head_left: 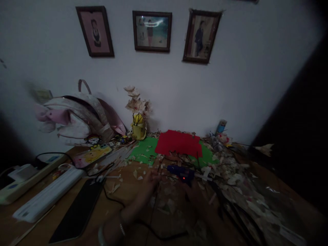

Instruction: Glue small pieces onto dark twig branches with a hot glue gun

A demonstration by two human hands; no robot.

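My right hand [192, 191] is wrapped round a dark blue glue gun [180, 171], whose small red light is lit. A pale glue stick [205, 177] shows at the gun's back end, and its nozzle points left. Just left of the nozzle, my left hand [151, 180] has its fingers pinched together on what looks like a thin dark stem; the dim light hides its details. Loose pale petals [169, 201] lie on the wooden table under and around both hands. Behind the gun are a red sheet [179, 143] and a green sheet [145, 150].
A black phone-like slab [78, 212], a white box [48, 194] and a power strip [28, 181] lie to the left. A backpack [84, 116] and a yellow vase of flowers [138, 131] stand at the wall. Petals and plastic wrap [271, 191] cover the right; a black cable [156, 234] crosses the front.
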